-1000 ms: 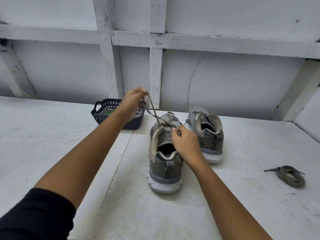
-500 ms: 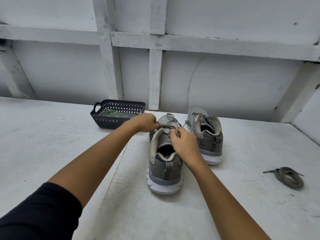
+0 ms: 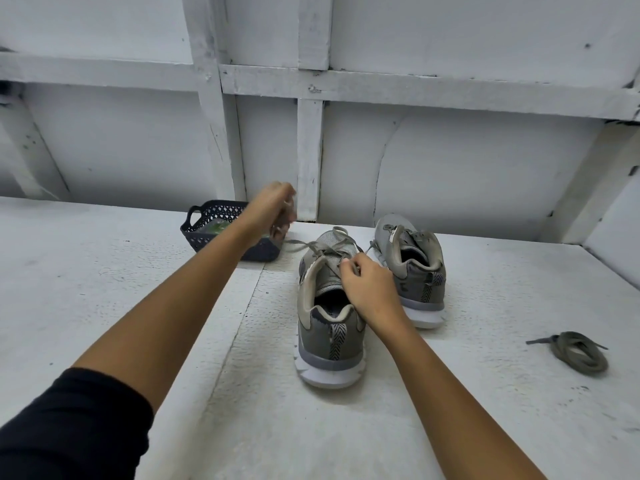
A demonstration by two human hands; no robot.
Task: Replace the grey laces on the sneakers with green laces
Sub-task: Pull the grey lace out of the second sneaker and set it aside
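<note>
Two grey sneakers stand heel-toward-me on the white table. The near sneaker [image 3: 329,327] still carries a grey lace [image 3: 322,249] through its front eyelets. My left hand [image 3: 273,209] is raised up and to the left of it, blurred, fingers shut on one end of that lace, which runs from the hand down to the shoe. My right hand [image 3: 367,285] rests on the shoe's tongue, pinching the lace at the eyelets. The far sneaker [image 3: 412,271] has no lace across its opening. Green laces [image 3: 217,228] lie in the dark basket [image 3: 204,233].
A coiled grey lace [image 3: 578,351] lies loose on the table at the right. The white wall with its wooden battens [image 3: 308,161] stands close behind the shoes and basket. A seam [image 3: 242,317] runs down the table left of the near sneaker.
My left hand went down to the eyelets half a second ago and has since risen up and left again, drawing the grey lace out. The right hand has stayed on the tongue.
</note>
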